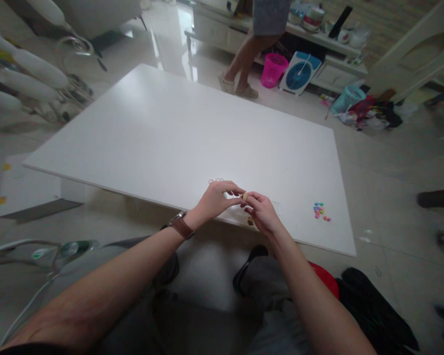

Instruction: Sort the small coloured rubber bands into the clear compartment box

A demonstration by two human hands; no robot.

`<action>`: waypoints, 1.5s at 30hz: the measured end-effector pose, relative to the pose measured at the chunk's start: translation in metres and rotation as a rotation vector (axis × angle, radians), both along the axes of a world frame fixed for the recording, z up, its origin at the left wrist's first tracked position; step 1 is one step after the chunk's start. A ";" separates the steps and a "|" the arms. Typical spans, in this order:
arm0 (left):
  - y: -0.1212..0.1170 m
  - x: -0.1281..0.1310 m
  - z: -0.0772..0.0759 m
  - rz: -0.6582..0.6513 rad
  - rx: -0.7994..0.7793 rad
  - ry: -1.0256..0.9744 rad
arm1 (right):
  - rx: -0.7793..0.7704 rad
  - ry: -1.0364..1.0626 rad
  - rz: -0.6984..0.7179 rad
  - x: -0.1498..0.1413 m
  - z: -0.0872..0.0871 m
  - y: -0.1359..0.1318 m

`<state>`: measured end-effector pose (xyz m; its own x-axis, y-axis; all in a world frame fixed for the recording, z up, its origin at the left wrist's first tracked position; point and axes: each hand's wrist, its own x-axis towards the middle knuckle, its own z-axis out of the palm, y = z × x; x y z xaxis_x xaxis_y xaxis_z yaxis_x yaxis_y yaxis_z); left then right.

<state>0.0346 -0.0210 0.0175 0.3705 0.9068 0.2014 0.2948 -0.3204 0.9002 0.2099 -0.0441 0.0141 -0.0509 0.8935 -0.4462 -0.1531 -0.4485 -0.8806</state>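
My left hand (220,198), with a brown-strapped watch (182,225) at the wrist, reaches over the near edge of the white table (192,133). Its thumb and fingertips meet those of my right hand (262,211) around a small tan piece (245,196), too small to name. Both hands are closed in a pinch there. Just beyond my left hand lie several thin rings (216,180). Small brown and gold pieces (250,221) sit below my right fingers. Farther right is a loose cluster of small bright coloured pieces (318,211).
A clear flat sheet or bag (277,208) lies partly behind my right hand. Past the table's far edge a person's legs (246,61) stand near a pink basket (273,70) and a blue-and-white fan (300,73). A white box (33,190) is at the left.
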 end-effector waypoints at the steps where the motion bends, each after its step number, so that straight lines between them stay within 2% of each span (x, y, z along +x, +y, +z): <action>1: 0.000 0.000 -0.001 -0.005 0.014 0.006 | -0.009 0.008 0.000 0.000 0.000 0.000; 10: 0.001 -0.001 0.003 -0.077 0.039 0.001 | -0.063 0.127 0.043 0.003 -0.003 -0.001; 18: 0.002 -0.004 -0.004 -0.136 0.231 0.006 | -0.075 0.150 0.118 0.003 -0.005 -0.002; 22: 0.002 -0.003 -0.004 -0.103 0.269 -0.002 | -0.090 0.158 0.068 0.002 -0.003 -0.001; 30: 0.001 -0.003 0.003 0.005 0.154 -0.040 | -0.097 0.153 0.002 0.003 0.000 0.000; 33: 0.000 -0.003 0.004 0.004 0.142 -0.030 | -0.072 0.119 -0.001 0.004 -0.003 0.000; 36: -0.001 -0.002 0.004 -0.006 0.129 -0.026 | 0.025 0.010 -0.007 0.005 -0.005 0.001; 39: 0.000 0.000 0.000 -0.013 0.103 -0.018 | 0.131 -0.130 -0.021 0.005 -0.007 0.003; 45: -0.001 0.004 -0.007 0.018 0.012 -0.066 | 0.230 -0.324 -0.018 0.006 -0.010 0.004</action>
<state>0.0390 -0.0224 0.0100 0.3396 0.9105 0.2359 0.2408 -0.3266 0.9140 0.2160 -0.0403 0.0045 0.0763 0.9715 -0.2243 0.1430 -0.2333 -0.9618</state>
